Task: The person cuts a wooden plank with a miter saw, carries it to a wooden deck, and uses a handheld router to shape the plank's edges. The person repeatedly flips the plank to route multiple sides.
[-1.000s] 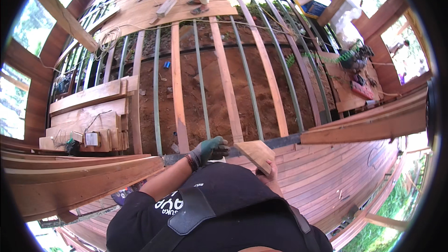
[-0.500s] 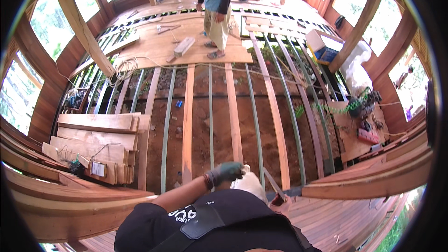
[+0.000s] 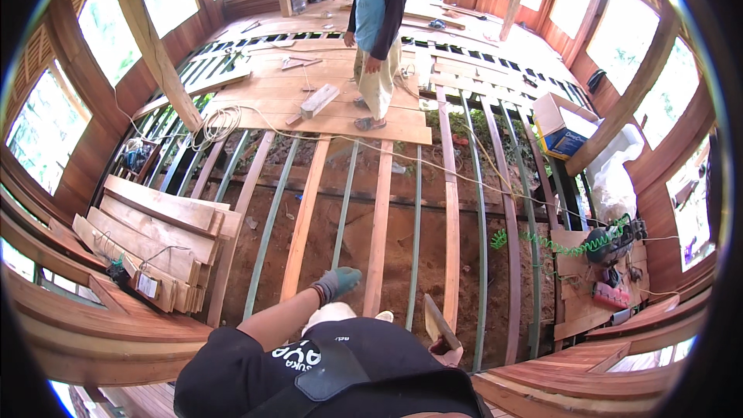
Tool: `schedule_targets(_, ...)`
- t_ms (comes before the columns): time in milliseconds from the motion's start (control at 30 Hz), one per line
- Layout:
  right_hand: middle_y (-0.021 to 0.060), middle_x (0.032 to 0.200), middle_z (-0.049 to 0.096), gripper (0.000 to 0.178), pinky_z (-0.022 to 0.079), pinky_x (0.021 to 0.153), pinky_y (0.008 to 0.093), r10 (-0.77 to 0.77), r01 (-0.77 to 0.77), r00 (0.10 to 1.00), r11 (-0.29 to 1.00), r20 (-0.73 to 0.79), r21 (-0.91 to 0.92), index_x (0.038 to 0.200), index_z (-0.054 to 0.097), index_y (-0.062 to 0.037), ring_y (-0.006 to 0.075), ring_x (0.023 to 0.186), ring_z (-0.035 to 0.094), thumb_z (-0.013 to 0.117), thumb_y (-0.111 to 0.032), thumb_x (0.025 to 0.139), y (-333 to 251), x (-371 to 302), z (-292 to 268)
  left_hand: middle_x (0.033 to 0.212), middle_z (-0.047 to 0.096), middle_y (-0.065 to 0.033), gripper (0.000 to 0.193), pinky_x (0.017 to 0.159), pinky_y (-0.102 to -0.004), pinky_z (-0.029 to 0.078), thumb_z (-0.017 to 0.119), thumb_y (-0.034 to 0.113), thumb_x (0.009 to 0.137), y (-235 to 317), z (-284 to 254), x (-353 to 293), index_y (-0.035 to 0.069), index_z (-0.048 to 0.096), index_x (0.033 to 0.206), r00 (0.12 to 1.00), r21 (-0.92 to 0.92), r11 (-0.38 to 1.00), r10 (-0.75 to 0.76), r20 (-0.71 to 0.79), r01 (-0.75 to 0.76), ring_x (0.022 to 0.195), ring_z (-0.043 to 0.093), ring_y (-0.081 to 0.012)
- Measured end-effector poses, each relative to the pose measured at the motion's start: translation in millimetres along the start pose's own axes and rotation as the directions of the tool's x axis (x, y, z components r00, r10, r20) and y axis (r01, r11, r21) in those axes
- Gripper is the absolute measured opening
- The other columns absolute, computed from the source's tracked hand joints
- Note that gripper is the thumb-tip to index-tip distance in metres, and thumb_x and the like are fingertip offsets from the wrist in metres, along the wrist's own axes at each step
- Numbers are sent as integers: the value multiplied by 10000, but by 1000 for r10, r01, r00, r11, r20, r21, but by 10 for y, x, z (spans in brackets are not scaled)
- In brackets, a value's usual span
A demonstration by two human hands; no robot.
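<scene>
My left hand (image 3: 338, 283), in a grey and teal glove, reaches out over the open floor joists beside my light trouser leg (image 3: 333, 312). No object shows in it, and its fingers blend together too much to tell their pose. Low on the right, my right hand (image 3: 446, 353) is closed around the lower end of a short wooden board (image 3: 441, 324). The board is tilted upward, away from my body. Nearest the left hand is a reddish wooden joist (image 3: 377, 244), with a thin green joist (image 3: 347, 224) alongside.
Bare soil (image 3: 309, 294) lies below the gaps between joists. Stacked planks (image 3: 159, 224) are at left. A person (image 3: 379, 39) stands on the laid floorboards (image 3: 263, 97). A rope (image 3: 217, 128), a cardboard box (image 3: 565, 128) and a green coiled hose (image 3: 573, 246) lie about.
I have moved forward over the joists. My left hand has come away from my trouser leg and shifted left. The board remains in my right hand, now held more upright.
</scene>
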State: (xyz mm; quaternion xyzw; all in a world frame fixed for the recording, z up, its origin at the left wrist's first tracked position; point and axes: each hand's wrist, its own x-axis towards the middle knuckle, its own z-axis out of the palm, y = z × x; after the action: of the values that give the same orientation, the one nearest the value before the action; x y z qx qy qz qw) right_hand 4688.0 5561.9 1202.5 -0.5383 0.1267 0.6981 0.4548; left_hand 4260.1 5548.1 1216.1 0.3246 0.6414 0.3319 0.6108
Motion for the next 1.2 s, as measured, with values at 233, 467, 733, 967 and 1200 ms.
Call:
schedule_targets(233,21,677,657,225,501,555,307,-27,27,999,1000,37,-6,822,707,-93,175,618,644,624,-297,868,-246,265,928,964,691,-60,419,746,-319,486,493,477,1020,323,-73,112,97,667,1059,929,-347,894,-346,-131,284,851,655,-183)
schedule_targets(467,43,952,695,277,563,691,334,24,-23,988,1000,154,-11,1112,657,-98,207,807,672,690,-250,883,-180,908,2015,1245,708,-63,735,928,-370,503,417,749,992,1300,-183,542,156,583,1394,959,-480,830,-246,142,284,1067,674,-205)
schedule_targets(733,57,1190,717,407,571,786,340,13,14,956,996,294,-91,1305,602,-118,222,1011,702,687,-245,928,-82,1090,3488,1207,719,-111,706,889,-369,525,589,678,957,2680,-236,1574,94,615,1352,877,-373,863,-149,456,341,1039,689,-223)
schedule_targets(967,111,1392,616,456,490,1079,472,151,-28,881,963,449,-268,1416,514,-68,296,1272,603,576,-321,1041,-60,1337,4316,1186,723,-158,435,829,-354,606,645,275,998,3031,-594,2019,1,606,1334,938,-519,801,-146,315,299,1009,731,-249)
schedule_targets(1200,116,1319,657,466,507,1056,453,287,-117,847,921,447,-370,1412,512,-66,292,1221,636,599,-334,1041,-46,1909,5105,1087,741,-147,332,840,-382,611,651,154,960,3220,-1049,2670,-53,665,1219,991,-663,737,-70,118,131,960,735,-244)
